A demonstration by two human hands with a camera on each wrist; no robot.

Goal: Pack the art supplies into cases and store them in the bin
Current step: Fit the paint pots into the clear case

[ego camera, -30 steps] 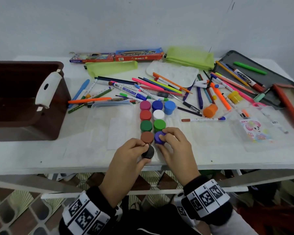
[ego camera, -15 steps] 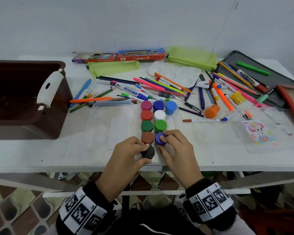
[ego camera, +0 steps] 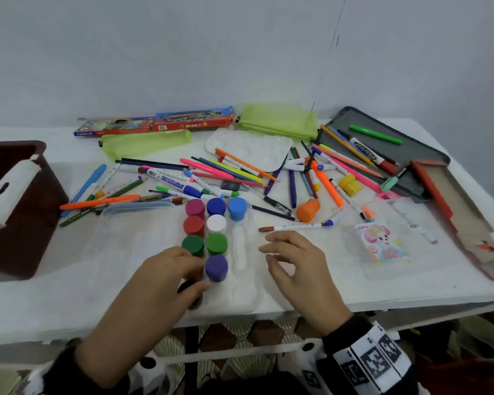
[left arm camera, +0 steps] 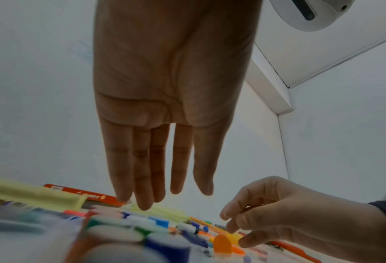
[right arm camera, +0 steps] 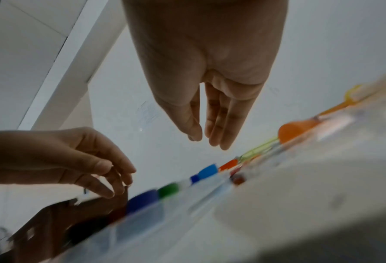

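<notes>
A clear paint tray sits at the counter's front edge, holding capped paint pots in two rows. The left hand rests over the nearest pots, possibly touching the black one; its fingers are blurred. The right hand hovers beside the tray, fingers relaxed and empty.

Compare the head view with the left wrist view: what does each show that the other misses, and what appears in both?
Head view only: the dark brown plastic bin, the grey flat pencil tin and the white paint palette.
Left wrist view only: the left hand palm side, fingers straight.
Both: the right hand, loosely curled and holding nothing, the purple-capped paint pot and the orange paint pot lying on its side.
</notes>
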